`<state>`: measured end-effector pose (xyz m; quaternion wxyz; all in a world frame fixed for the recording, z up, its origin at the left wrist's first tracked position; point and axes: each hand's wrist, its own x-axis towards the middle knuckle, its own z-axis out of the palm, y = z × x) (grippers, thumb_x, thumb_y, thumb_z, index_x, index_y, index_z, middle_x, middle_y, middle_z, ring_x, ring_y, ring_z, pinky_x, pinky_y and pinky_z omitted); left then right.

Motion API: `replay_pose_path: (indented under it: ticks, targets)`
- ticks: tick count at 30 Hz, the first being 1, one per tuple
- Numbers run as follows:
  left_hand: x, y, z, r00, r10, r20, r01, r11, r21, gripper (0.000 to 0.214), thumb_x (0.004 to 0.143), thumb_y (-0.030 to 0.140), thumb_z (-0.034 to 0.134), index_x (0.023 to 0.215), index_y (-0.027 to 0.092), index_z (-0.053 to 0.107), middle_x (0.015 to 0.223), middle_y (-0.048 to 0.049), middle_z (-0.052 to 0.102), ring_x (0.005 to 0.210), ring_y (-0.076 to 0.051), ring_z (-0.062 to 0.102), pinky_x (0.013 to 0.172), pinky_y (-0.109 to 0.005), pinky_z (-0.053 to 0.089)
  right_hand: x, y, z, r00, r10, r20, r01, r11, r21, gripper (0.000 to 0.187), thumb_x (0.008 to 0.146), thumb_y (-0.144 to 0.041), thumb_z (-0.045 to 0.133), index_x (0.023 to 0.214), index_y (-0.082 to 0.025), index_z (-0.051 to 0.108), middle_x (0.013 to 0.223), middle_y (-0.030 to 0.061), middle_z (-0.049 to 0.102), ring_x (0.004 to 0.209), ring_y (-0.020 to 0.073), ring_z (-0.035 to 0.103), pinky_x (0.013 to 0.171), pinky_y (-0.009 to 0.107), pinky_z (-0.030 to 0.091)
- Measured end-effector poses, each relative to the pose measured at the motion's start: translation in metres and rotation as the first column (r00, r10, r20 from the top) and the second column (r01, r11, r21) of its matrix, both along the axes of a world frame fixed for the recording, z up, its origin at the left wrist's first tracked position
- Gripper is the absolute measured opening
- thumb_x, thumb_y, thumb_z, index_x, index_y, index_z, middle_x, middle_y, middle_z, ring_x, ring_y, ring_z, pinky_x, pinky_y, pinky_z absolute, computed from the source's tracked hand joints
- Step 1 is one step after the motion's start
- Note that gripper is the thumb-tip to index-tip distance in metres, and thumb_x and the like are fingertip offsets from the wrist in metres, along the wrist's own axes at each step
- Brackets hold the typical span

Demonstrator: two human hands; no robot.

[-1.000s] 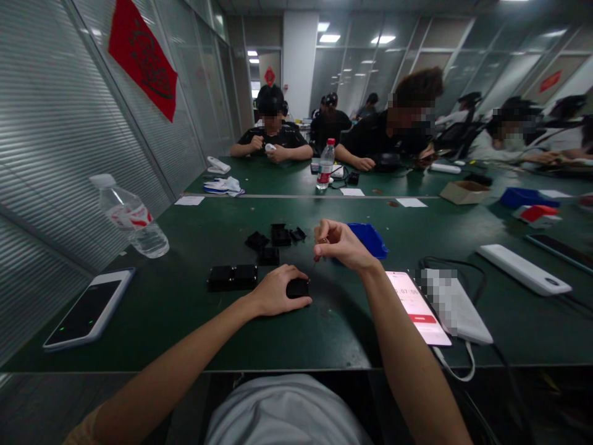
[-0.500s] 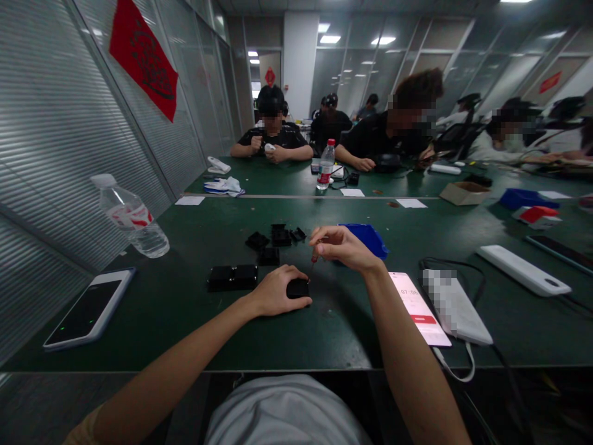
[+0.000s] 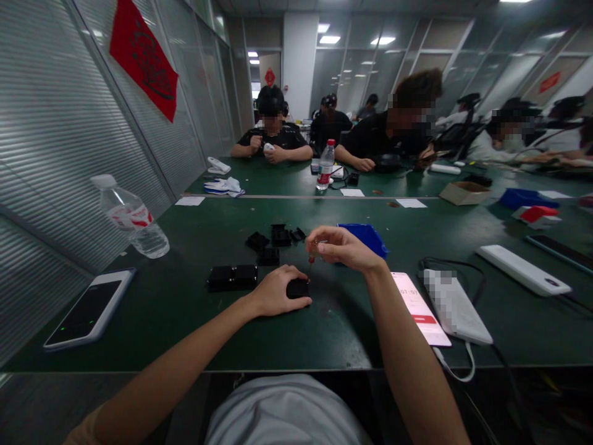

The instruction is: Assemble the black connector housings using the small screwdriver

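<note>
My left hand [image 3: 277, 289] rests on the green table [image 3: 185, 309] with its fingers curled round a small black box [image 3: 297, 288], pressing it down. Just above that box, my right hand [image 3: 340, 247] pinches a thin screwdriver [image 3: 312, 258] with a red handle, its tip pointing down at the box's far edge. Two joined black boxes [image 3: 232, 276] lie left of my left hand. Several loose black parts [image 3: 276, 238] are scattered behind them.
A blue tray [image 3: 368, 238] sits behind my right hand. To the right lie a lit phone [image 3: 419, 307], a white power bank [image 3: 456, 307] with a cable and a white bar [image 3: 523, 269]. A water bottle [image 3: 132, 216] and a phone [image 3: 88, 312] are on the left. Other people work at the far table.
My right hand has drifted slightly left and its fingers have shifted on the screwdriver handle. My left hand and the black box have stayed in place.
</note>
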<state>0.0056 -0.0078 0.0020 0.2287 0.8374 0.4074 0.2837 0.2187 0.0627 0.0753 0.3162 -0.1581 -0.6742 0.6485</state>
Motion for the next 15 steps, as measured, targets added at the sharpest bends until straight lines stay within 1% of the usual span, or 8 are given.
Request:
replay_pose_path:
  ticks: [2,4,5,7,10,15]
  targets:
    - [0.0001,0.0002,0.0002,1.0,-0.002,-0.005,0.002,1.0,0.001,0.036,0.079,0.037,0.082,0.108,0.018,0.071,0.11,-0.0086,0.073,0.107,-0.028,0.067,0.099,-0.042,0.052,-0.0012,-0.0004,-0.0003,1.0,0.02,-0.017,-0.02,1.0,-0.016,0.026,0.086,-0.034,0.077,0.102,-0.016,0.067,0.088,0.0054,0.07,0.06,0.0086,0.055,0.043,0.017,0.025]
    - [0.0003,0.0002,0.0007,1.0,-0.003,-0.01,0.003,1.0,0.001,0.036,0.079,0.037,0.082,0.108,0.018,0.072,0.11,-0.0087,0.073,0.107,-0.028,0.067,0.099,-0.042,0.052,-0.0021,-0.0007,-0.0005,0.999,0.03,-0.028,-0.031,0.999,-0.038,0.024,0.089,-0.033,0.074,0.103,-0.016,0.066,0.091,0.0059,0.071,0.053,0.0059,0.047,0.043,0.017,0.025]
    - [0.0003,0.0001,0.001,1.0,-0.003,-0.013,0.003,1.0,0.002,0.036,0.079,0.037,0.082,0.108,0.019,0.072,0.111,-0.0087,0.073,0.107,-0.028,0.066,0.099,-0.042,0.052,-0.0025,-0.0007,-0.0005,0.999,0.032,-0.031,-0.034,0.998,-0.056,0.022,0.089,-0.032,0.072,0.103,-0.016,0.065,0.091,0.006,0.071,0.051,0.0054,0.044,0.043,0.018,0.025]
    - [0.0005,-0.0001,0.0015,1.0,0.001,-0.019,-0.001,1.0,0.004,0.036,0.079,0.038,0.082,0.109,0.02,0.072,0.112,-0.0086,0.072,0.108,-0.028,0.066,0.1,-0.042,0.051,-0.0035,-0.0004,-0.0004,0.998,0.034,-0.043,-0.039,0.993,-0.111,0.019,0.089,-0.029,0.069,0.101,-0.016,0.064,0.088,0.0057,0.07,0.05,0.0059,0.042,0.043,0.019,0.025]
    - [0.0006,-0.0003,0.0016,1.0,0.006,-0.03,-0.006,1.0,0.009,0.037,0.08,0.039,0.082,0.11,0.021,0.072,0.113,-0.0083,0.072,0.108,-0.028,0.066,0.1,-0.042,0.052,-0.0052,0.0006,-0.0004,0.996,0.047,-0.075,-0.06,0.982,-0.181,0.012,0.085,-0.025,0.063,0.092,-0.015,0.062,0.078,0.0044,0.068,0.048,0.0073,0.041,0.043,0.019,0.025]
    - [0.0006,-0.0001,0.0011,1.0,0.003,-0.027,-0.003,1.0,0.001,0.038,0.08,0.038,0.082,0.11,0.019,0.071,0.113,-0.0091,0.071,0.108,-0.029,0.067,0.1,-0.042,0.052,-0.0054,0.0008,-0.0003,0.997,0.052,-0.056,-0.063,0.977,-0.202,0.009,0.074,-0.019,0.054,0.079,-0.015,0.06,0.069,0.0043,0.065,0.044,0.0073,0.035,0.042,0.02,0.023]
